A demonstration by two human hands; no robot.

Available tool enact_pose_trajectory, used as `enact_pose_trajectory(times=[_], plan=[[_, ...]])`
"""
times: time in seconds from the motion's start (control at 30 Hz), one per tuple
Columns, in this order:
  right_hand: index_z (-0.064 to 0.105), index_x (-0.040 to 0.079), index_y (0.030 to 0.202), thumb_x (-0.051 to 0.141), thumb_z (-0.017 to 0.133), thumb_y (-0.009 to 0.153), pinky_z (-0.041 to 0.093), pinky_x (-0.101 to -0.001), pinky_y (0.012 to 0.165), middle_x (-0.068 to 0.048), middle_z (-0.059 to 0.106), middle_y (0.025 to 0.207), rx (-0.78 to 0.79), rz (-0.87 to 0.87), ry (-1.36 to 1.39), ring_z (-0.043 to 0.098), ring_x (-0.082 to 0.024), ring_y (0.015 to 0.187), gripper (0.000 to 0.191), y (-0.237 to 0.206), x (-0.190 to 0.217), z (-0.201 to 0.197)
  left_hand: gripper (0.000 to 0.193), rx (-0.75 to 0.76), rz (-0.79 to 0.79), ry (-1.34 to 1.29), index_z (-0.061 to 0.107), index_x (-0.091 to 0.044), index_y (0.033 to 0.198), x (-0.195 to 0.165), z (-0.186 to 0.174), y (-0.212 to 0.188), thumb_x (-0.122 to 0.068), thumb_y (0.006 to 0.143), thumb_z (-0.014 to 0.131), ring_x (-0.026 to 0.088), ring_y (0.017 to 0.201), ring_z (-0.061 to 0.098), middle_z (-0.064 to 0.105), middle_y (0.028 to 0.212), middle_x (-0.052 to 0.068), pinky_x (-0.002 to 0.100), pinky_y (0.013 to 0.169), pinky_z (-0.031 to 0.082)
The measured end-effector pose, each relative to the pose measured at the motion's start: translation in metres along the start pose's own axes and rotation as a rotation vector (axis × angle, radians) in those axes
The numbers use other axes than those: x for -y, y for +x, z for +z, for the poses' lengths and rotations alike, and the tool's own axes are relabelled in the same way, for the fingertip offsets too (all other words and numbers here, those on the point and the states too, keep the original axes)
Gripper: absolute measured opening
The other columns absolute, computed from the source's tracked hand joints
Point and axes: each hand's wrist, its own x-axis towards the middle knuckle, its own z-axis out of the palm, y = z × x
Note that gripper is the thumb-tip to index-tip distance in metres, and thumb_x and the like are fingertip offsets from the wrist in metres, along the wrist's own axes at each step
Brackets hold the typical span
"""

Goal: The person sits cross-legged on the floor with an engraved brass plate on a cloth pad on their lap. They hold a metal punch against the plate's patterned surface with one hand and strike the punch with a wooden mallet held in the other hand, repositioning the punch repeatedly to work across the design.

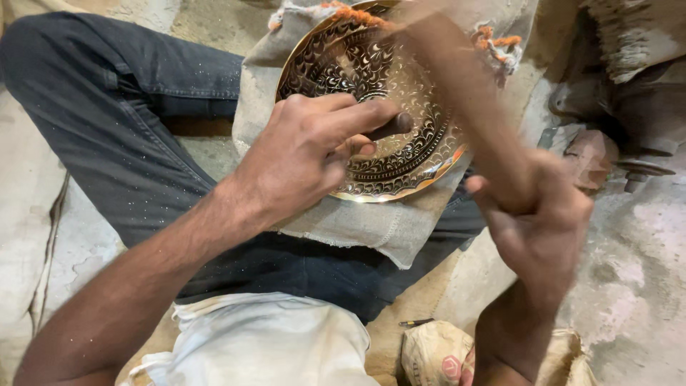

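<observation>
A round brass plate (400, 78) with a dense engraved pattern lies on a beige cloth (357, 221) spread over my lap. My left hand (304, 154) is closed around a dark metal chisel (389, 127), its tip set on the plate's face. My right hand (539, 221) grips a wooden mallet (468, 107) that is blurred with motion and reaches up over the plate's right half, hiding part of the rim.
My legs in dark jeans (107, 121) are folded on a dusty concrete floor (629, 286). Rusty metal parts (607, 154) sit at the right. A crumpled sack (436, 354) lies at the bottom near my right forearm.
</observation>
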Motion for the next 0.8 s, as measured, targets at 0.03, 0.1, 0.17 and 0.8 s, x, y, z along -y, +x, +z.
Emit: enact_pose_trajectory(times=[0.03,0.1,0.17,0.8], plan=[[0.057,0.002,0.115,0.021,0.088,0.097,0.057,-0.0341,0.063,-0.015,0.071,0.094,-0.006,0.024,0.044,0.072,-0.019,0.076,0.04,0.0,0.001,-0.001,0.035,-0.004,-0.004,0.004,0.068,-0.003,0.126,0.0,0.0,0.0,-0.001,0.091,0.073,0.023,0.075,0.073,0.072,0.091,0.012,0.037,0.066,0.061],[0.06,0.005,0.112,0.02,0.085,0.093,0.053,-0.0324,0.052,-0.014,0.068,0.091,0.08,0.127,0.188,0.068,-0.019,0.062,0.035,0.001,0.003,-0.001,0.035,-0.01,0.01,0.004,0.067,-0.005,0.125,0.0,-0.001,0.001,0.0,0.091,0.073,0.023,0.079,0.074,0.072,0.093,0.011,0.037,0.07,0.062],[0.058,0.002,0.115,0.019,0.084,0.093,0.056,-0.0353,0.061,-0.016,0.069,0.096,0.044,-0.037,-0.021,0.071,-0.023,0.073,0.039,0.002,0.003,-0.004,0.036,-0.009,0.02,0.03,0.067,-0.005,0.126,0.0,-0.002,0.002,0.001,0.09,0.073,0.024,0.078,0.073,0.072,0.092,0.011,0.037,0.069,0.061],[0.064,-0.003,0.105,0.005,0.079,0.089,0.05,-0.0356,0.051,-0.014,0.065,0.077,-0.071,0.176,0.184,0.062,-0.022,0.057,0.022,0.009,0.011,-0.008,0.037,-0.003,0.015,0.096,0.067,-0.009,0.128,-0.002,-0.004,0.004,-0.007,0.092,0.074,0.027,0.076,0.071,0.07,0.089,0.011,0.043,0.067,0.059]])
